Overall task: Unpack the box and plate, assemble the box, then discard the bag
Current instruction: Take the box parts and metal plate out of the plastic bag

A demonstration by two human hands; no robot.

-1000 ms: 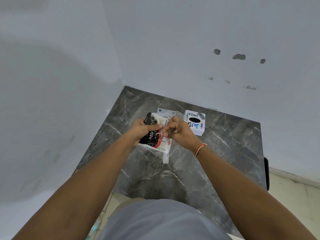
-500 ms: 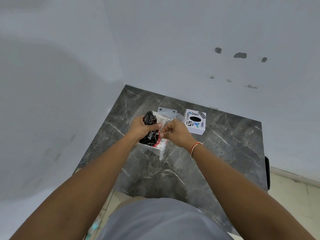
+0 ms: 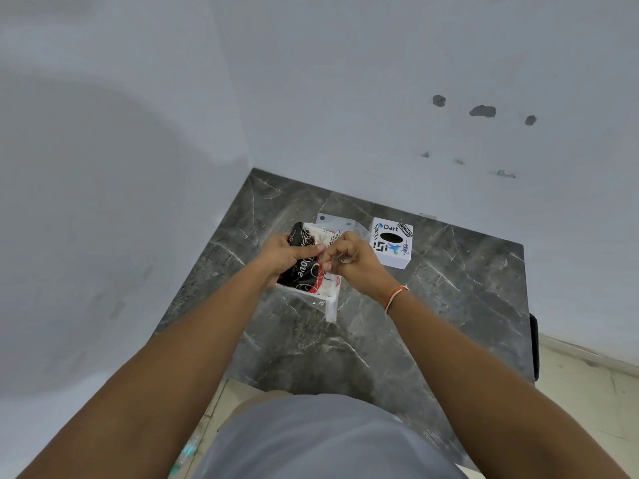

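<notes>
A clear plastic bag [image 3: 330, 307] hangs between both hands above the dark marble table [image 3: 449, 299]. Inside it is a flat box [image 3: 306, 276] printed in black, red and white with curly lettering. My left hand [image 3: 287, 255] grips the bag and the box from the left side. My right hand [image 3: 352, 261] pinches the bag's top edge just to the right, fingers closed. A flat white plate [image 3: 333, 219] with a dark hole lies on the table behind the hands, mostly hidden. The bag's lower end trails toward the table.
A white cube-shaped box [image 3: 390, 245] with stickers and a black oval opening stands right of my hands. Light walls meet at the table's far left corner. Tiled floor [image 3: 587, 385] shows to the right, past the table's edge.
My hands and the bag have shifted slightly. My right hand has regripped higher on the bag's top edge, close to my left thumb.
</notes>
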